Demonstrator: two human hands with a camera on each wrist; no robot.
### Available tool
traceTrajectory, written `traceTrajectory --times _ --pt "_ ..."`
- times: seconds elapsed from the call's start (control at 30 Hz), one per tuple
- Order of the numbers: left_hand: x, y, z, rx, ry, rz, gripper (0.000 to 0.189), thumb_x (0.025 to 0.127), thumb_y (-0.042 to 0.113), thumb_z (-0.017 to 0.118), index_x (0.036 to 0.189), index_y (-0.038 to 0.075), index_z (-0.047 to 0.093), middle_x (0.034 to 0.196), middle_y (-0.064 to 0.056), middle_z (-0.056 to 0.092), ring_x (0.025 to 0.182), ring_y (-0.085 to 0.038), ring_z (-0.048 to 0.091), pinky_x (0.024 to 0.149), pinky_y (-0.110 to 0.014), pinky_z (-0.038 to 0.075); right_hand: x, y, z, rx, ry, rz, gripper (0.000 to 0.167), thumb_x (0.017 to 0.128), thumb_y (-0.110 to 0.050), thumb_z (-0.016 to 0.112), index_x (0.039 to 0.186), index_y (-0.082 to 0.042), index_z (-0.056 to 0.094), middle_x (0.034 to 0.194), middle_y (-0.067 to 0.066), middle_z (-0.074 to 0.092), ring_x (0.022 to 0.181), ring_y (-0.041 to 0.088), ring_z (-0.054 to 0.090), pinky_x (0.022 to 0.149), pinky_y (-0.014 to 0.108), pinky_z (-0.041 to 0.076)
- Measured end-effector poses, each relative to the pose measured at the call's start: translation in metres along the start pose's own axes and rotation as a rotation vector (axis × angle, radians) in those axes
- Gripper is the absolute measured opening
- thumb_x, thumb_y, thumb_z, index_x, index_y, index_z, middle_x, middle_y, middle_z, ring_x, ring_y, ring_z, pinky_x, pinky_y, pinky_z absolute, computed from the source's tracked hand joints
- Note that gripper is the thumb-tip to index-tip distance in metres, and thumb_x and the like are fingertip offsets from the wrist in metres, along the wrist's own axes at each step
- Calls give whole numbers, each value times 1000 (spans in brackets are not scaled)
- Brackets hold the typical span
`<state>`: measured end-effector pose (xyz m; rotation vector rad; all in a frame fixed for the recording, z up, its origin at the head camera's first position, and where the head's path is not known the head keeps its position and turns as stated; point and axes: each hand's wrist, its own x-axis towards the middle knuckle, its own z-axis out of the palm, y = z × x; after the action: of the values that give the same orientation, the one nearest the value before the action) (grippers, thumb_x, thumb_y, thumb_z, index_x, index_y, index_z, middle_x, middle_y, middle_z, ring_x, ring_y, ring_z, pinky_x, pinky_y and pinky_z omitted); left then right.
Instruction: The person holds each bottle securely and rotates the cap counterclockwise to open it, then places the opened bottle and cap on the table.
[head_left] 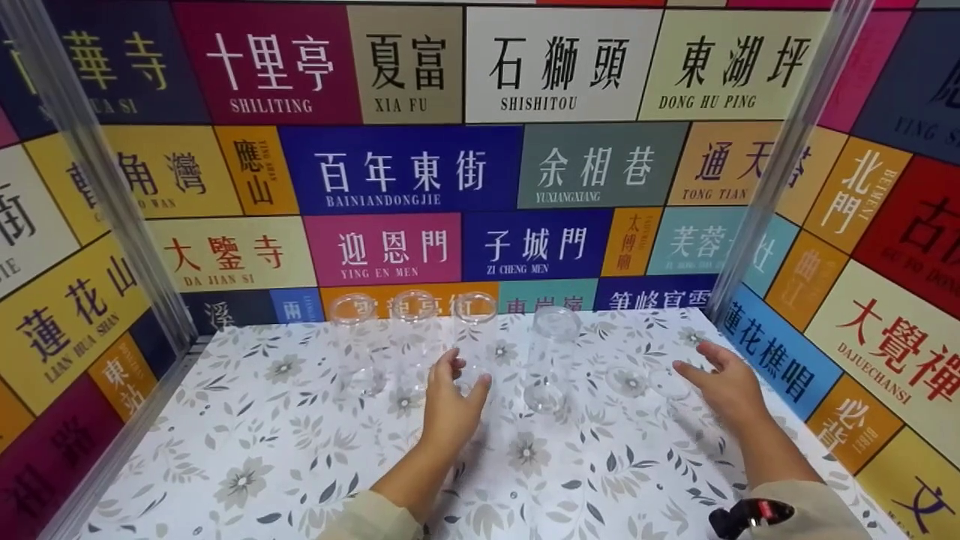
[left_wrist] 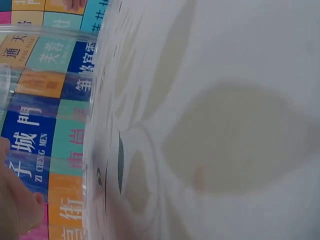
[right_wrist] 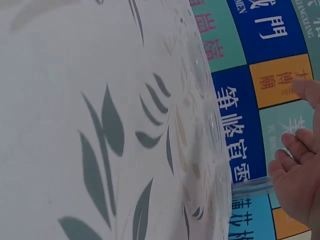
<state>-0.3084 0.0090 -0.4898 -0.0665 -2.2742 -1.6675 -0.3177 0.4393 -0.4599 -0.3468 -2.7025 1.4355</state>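
Note:
Several clear, straight-sided jars stand upright on the table: a far-left jar (head_left: 354,341), a second jar (head_left: 414,337), a third jar (head_left: 475,330) and one set apart, the right-hand jar (head_left: 555,352). My left hand (head_left: 454,409) is at the third jar, overlapping its lower part, fingers and thumb spread apart. Two flat clear round lids lie to the right, one lid (head_left: 627,381) beside the other lid (head_left: 667,383). Over at the right edge of that second lid is my right hand (head_left: 727,386). Its fingers (right_wrist: 295,147) are loosely bent with nothing between them.
A white table (head_left: 247,427) with a grey floral print lies under everything. Coloured panels (head_left: 401,169) with Chinese lettering enclose the back and sides. Clear corner posts rise at the left (head_left: 120,180) and right (head_left: 780,150).

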Motion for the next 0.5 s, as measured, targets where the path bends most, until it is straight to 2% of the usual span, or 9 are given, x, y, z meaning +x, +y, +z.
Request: traceTrajectory --times 0.1,0.23,0.5 --pt "-3 5 4 -69 -48 40 62 99 24 76 152 6 49 139 -12 62 137 -34 59 114 -53 52 -5 -13 9 25 -4 -42 112 91 -71 72 172 -12 22 178 16 25 163 49 23 131 62 29" --pt "-4 11 12 -121 -124 55 63 100 27 76 153 8 49 145 -13 61 142 -36 57 117 -55 50 -12 -32 20 58 -14 -103 109 92 -67 74 171 -13 24 178 13 28 164 45 25 132 58 30" --pt "-5 20 29 -133 -208 64 65 101 32 73 156 9 47 150 -12 60 143 -33 57 118 -54 50 -21 -59 40 103 -38 -155 102 94 -62 75 171 -15 27 177 10 31 165 38 28 133 54 30"
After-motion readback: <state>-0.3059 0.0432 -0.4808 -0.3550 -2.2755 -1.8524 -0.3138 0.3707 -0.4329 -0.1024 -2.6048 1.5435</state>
